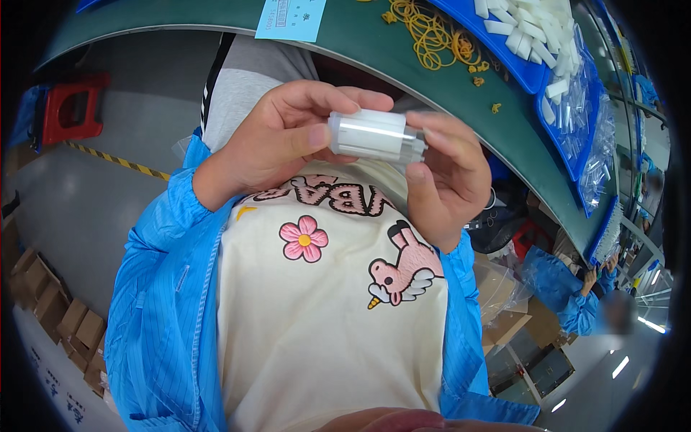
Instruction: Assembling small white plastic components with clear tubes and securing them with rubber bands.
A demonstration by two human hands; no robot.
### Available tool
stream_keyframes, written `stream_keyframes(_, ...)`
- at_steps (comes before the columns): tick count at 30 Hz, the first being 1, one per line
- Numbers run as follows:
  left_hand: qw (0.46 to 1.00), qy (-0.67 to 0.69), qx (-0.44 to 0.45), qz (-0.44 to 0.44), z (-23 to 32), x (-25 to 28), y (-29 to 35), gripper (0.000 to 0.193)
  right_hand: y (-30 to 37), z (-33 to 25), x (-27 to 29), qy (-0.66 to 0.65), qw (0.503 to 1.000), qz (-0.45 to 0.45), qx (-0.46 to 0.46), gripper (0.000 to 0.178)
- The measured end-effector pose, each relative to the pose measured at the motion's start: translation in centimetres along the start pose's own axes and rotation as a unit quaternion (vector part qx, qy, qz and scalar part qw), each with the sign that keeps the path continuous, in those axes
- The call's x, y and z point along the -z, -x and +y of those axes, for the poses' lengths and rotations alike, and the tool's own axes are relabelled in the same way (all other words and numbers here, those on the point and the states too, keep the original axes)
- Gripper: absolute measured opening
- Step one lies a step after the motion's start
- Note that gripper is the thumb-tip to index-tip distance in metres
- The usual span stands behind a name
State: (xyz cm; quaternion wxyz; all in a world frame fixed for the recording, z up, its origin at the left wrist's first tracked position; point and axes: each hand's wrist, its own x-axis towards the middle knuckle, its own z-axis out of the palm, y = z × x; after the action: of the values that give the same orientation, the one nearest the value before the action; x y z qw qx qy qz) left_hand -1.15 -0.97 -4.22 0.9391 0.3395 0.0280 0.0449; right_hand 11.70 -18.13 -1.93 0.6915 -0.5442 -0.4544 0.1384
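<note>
Green table (353, 32): beyond both hands.
Blue tray (531, 78): beyond R hand, to its right; white pcs. (529, 32) in it.
L hand (284, 129): ours, curled round cyl.'s L end, thumb + fingers.
R hand (457, 169): ours, part-open about narrow end (413, 149); contact unclear.
Clear cyl., white core (374, 135): between our hands.
Handling: we'd steady w/ L, keep R fingertips light, ends in line.
Axis: approx. L–R, narrow end twd. R palm, dipping slightly twd. us.

A light-blue card (284, 25) on the far table (360, 45) bears printed characters and digits. Pink letters (353, 199) cross the shirt (324, 324). Dark characters mark a white surface (61, 378) at left.
</note>
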Motion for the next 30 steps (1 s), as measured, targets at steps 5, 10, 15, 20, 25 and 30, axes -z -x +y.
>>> stream_keyframes(5,1.0,0.008,0.013,-0.024,-0.3,0.2,-0.1,0.035,-1.6,-0.3,1.3,0.092,0.987,-0.088,0.097,0.031)
stream_keyframes(10,0.998,-0.041,-0.014,-0.05,-0.4,0.5,-0.4,0.04,-2.0,-1.0,1.5,0.13,0.976,-0.126,0.12,0.032)
stream_keyframes(15,0.997,-0.046,-0.024,-0.048,-0.3,0.6,-0.3,0.041,-2.3,-1.1,1.6,0.186,0.953,-0.165,0.173,0.034)
stream_keyframes(20,0.993,-0.084,-0.053,-0.066,-0.5,0.9,-0.4,0.041,-2.3,-1.4,1.4,0.2,0.949,-0.164,0.18,0.032)
stream_keyframes(25,0.995,-0.084,-0.037,-0.049,-0.5,0.6,-0.4,0.041,-2.3,-1.1,1.5,0.189,0.952,-0.166,0.174,0.03)
stream_keyframes(30,0.998,-0.039,-0.004,-0.047,-0.5,0.3,-0.6,0.041,-2.7,-1.6,1.9,0.206,0.952,-0.159,0.161,0.029)
